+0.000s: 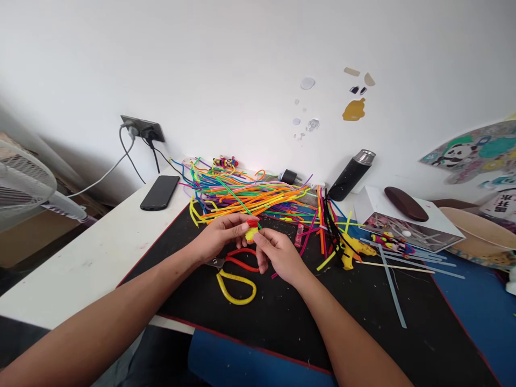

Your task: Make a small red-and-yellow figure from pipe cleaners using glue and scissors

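My left hand (220, 236) and my right hand (278, 255) meet over the black mat (290, 317), both pinched on a small yellow and red pipe-cleaner piece (252, 231). A green pipe cleaner (237, 201) runs up from that piece toward the back. Just under my hands lie scissors (236, 277) with one red and one yellow handle loop. Behind my hands spreads a big pile of coloured pipe cleaners (250, 193).
A black phone (160, 192) lies at the left by a wall socket (142, 128). A fan (24, 183) stands far left. At the right are a yellow glue gun (352, 250), a black flask (350, 174), clear glue sticks (393, 287), a white box (407, 217) and a brown case (405, 203).
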Demonstrator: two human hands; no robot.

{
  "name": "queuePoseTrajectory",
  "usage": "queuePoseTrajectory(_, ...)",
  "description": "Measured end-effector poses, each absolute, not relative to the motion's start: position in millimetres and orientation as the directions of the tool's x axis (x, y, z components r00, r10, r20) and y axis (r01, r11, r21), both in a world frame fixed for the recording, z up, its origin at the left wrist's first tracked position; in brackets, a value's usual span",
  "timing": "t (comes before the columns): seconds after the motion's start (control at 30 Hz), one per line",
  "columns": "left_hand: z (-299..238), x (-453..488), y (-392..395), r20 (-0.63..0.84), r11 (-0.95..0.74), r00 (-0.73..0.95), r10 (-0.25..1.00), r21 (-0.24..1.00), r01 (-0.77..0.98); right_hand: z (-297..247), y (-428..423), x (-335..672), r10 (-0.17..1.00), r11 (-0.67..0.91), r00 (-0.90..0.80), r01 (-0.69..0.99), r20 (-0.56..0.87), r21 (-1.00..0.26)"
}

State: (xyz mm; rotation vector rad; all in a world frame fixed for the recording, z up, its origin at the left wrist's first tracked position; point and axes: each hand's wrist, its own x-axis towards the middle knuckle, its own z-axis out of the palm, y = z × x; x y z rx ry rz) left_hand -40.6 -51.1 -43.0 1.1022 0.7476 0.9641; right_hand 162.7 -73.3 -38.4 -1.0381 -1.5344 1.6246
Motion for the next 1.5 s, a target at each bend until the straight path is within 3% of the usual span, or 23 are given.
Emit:
queuePoseTrajectory(0.37,-43.9,-41.5,-50.6,-0.061,0.201,0.439,0.896,0.939,-0.280,-38.2,-75.6,162.0,0.894,-0.023,-0.444,0.096,-0.064,-0.995)
queuePoseTrajectory(0.8,-41.5,-42.3,-51.0,-0.041,0.198,0.412,0.910,0.917,-0.346,-36.0,-75.8,161.4,0.892,-0.096,-0.445,-0.009,-0.082,-0.995)
queuePoseTrajectory(1.5,-42.0,-42.0,-50.9,-0.057,0.182,0.412,0.910,0.945,-0.271,-34.5,-77.6,159.7,0.880,-0.098,-0.460,0.063,-0.116,-0.993)
